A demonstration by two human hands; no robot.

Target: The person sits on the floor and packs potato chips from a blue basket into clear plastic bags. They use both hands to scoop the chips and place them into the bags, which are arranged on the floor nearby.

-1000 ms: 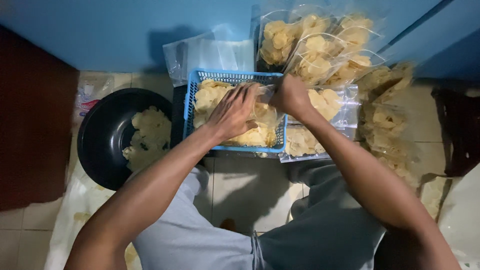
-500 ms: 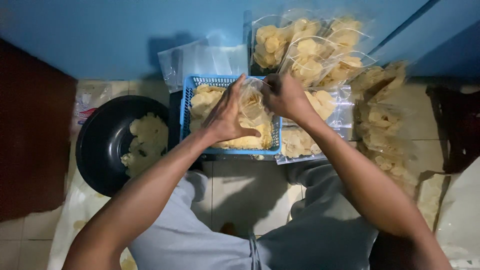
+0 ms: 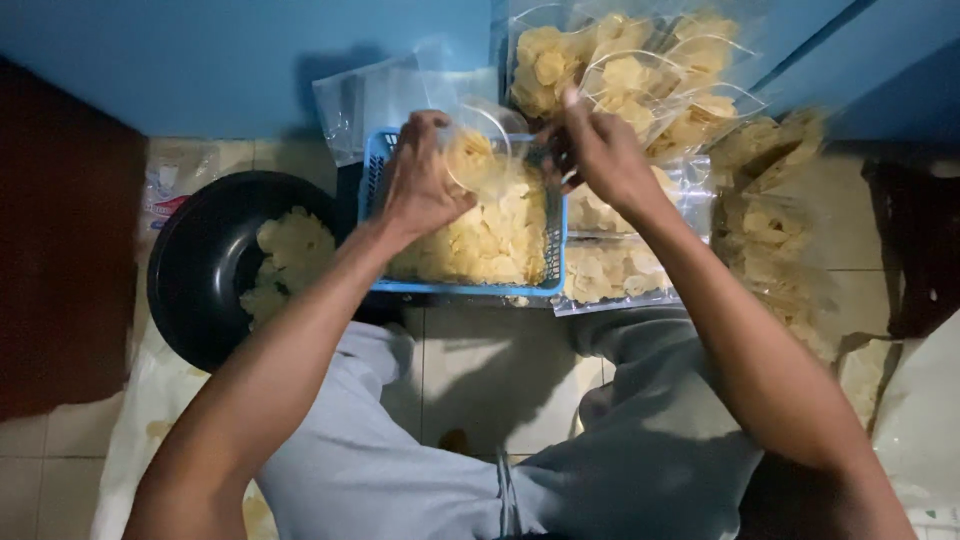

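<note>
Both hands have lifted since a second ago — then they were pressed down among the chips, now they hold a clear plastic bag (image 3: 478, 150) up over the far edge of the blue basket (image 3: 380, 170). The left hand (image 3: 420, 185) grips the bag's left side, fingers curled over its rim; the right hand (image 3: 600, 150) pinches the opposite side, thumb and fingers closed on the film. Pale yellow chips (image 3: 490, 235) fill the basket beneath, and a few show through the bag itself.

Left of the basket sits a black bowl (image 3: 200, 270) with more chips in it. Beyond the basket's far right corner and along its right side lie filled bags (image 3: 620, 70), stacked and overlapping on the tiled floor (image 3: 490, 360).

Doing this well looks like a matter of keeping the bag's mouth held wide and directly over the basket — so anything that slips falls back among the chips rather than onto the tiles — and handling the thin film gently, since the chips would likely break under a squeeze.
</note>
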